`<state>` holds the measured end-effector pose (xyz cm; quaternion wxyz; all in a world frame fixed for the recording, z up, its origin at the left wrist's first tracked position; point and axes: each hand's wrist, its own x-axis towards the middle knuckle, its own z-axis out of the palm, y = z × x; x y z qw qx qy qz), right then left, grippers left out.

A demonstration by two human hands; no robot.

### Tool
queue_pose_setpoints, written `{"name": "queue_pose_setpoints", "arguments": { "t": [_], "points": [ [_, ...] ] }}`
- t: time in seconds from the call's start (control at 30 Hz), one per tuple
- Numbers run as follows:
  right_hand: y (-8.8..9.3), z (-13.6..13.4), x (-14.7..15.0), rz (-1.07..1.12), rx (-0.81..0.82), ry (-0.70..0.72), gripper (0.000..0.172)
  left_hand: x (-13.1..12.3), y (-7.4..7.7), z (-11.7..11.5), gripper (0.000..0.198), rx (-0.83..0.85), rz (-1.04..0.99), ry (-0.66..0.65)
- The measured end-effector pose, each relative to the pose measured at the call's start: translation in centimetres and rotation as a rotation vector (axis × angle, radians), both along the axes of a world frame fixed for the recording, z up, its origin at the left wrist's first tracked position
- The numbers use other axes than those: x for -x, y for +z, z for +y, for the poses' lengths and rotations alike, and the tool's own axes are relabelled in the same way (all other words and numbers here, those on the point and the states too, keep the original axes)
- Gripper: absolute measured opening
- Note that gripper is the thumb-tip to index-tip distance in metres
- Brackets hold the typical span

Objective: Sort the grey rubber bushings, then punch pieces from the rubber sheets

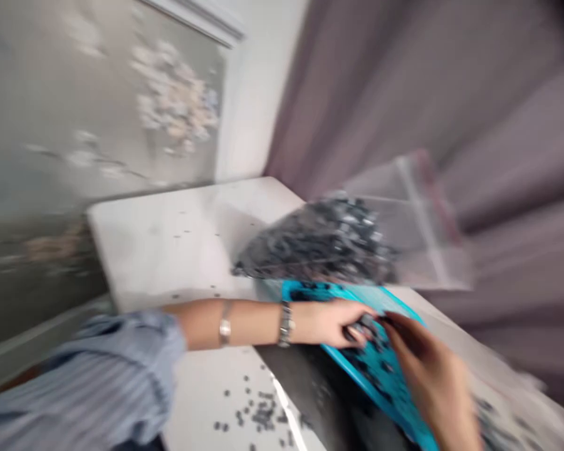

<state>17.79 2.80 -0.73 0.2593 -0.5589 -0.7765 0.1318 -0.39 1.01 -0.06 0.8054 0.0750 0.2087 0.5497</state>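
Note:
My left hand point(339, 322) reaches across from the left, its fingers curled closed around some small dark grey pieces point(367, 323). Facing it from the right is my right hand point(435, 369), blurred, with fingertips pinched close to the left fingers; what they hold, if anything, is too smeared to make out. Beneath both hands lies a bright blue tray point(357, 373) with small black pieces point(380, 369) scattered in it. Just behind the tray rests a clear zip bag point(319, 238), partly filled with dark, shiny pieces.
The white table point(169, 250) has loose black bits point(266, 410) at the front and a few farther back. A dark, blurred surface point(310, 382) lies beside the tray. At the right edge is clear plastic point(517, 407) with dark pieces. A mauve curtain point(404, 81) hangs behind.

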Motion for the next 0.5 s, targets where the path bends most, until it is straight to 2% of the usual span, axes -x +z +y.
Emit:
{"name": "queue_pose_setpoints", "arguments": {
  "t": [0.07, 0.13, 0.2, 0.3, 0.4, 0.5],
  "points": [
    [0.7, -0.2, 0.2, 0.277, 0.107, -0.048, 0.034, -0.1, -1.0, 0.5, 0.017, 0.096, 0.013, -0.207],
    [0.8, 0.1, 0.5, 0.655, 0.281, -0.018, 0.029, 0.0, -1.6, 1.0, 0.011, 0.155, 0.011, -0.290],
    [0.6, 0.3, 0.6, 0.947, 0.475, 0.035, 0.024, 0.3, -1.8, 1.2, 0.014, 0.180, -0.010, -0.275],
    [0.7, 0.1, 0.6, 1.223, 0.708, 0.054, 0.021, 0.6, -1.6, 1.0, 0.017, 0.210, -0.044, -0.221],
    [1.1, -0.3, 0.8, 1.381, 0.827, 0.043, 0.016, 0.7, -1.5, 0.9, 0.017, 0.227, -0.066, -0.173],
    [1.5, -0.7, 1.2, 1.433, 0.883, 0.075, 0.016, 0.6, -1.6, 1.0, 0.018, 0.235, -0.071, -0.130]
  ]
}}
